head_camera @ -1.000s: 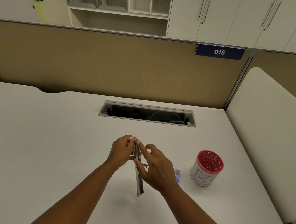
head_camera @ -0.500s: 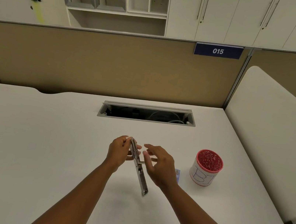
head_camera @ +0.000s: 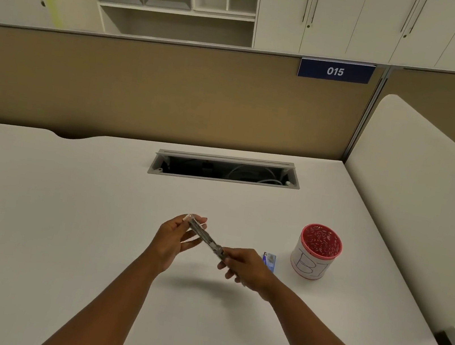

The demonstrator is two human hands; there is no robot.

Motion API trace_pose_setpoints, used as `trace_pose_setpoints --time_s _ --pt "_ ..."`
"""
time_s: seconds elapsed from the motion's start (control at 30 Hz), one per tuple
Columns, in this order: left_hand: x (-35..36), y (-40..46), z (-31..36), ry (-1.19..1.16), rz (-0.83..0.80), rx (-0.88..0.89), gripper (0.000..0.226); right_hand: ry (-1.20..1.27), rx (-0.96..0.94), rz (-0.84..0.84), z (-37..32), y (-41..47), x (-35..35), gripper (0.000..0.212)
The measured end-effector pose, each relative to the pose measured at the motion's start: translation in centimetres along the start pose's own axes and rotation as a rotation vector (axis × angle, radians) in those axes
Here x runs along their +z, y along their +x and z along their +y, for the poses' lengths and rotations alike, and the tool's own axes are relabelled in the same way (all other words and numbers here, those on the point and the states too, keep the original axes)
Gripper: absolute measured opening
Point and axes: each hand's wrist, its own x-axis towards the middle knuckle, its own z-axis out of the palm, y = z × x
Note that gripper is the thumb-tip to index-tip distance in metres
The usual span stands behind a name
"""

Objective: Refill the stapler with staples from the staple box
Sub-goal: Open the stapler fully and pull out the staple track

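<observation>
I hold a slim silver stapler (head_camera: 205,238) above the white desk (head_camera: 63,221), slanting from upper left to lower right. My left hand (head_camera: 177,239) pinches its far end between thumb and fingertips. My right hand (head_camera: 244,266) grips the near end, covering it. A small blue staple box (head_camera: 269,261) lies on the desk just right of my right hand, partly hidden by it. Whether the stapler holds staples cannot be seen.
A red-rimmed white pen cup (head_camera: 316,252) stands right of the staple box. An open cable slot (head_camera: 225,169) sits at the desk's back centre. A tan partition (head_camera: 158,92) closes the back, and a white side panel (head_camera: 412,201) borders the right.
The stapler has swung from nearly upright to a flatter slant. My right hand slid down from its upper part to its near end. My left hand kept the far end.
</observation>
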Motion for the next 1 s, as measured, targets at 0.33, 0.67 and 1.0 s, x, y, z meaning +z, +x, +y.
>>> trace_pose_setpoints --time_s 0.33,0.67,1.0 --pt "-2.3 -1.0 -2.6 0.97 -0.018 0.226 0.015 -0.814 -0.346 0.279 3.4 0.1 -0.5 0.037" --pt "-2.6 -1.7 -4.0 1.358 -0.047 0.402 0.013 -1.34 -0.936 0.529 3.7 -0.9 -0.4 0.035" --pt "-1.9 -1.6 -4.1 1.348 -0.12 0.338 0.019 -1.395 -1.115 0.476 2.3 -1.0 -1.3 0.034"
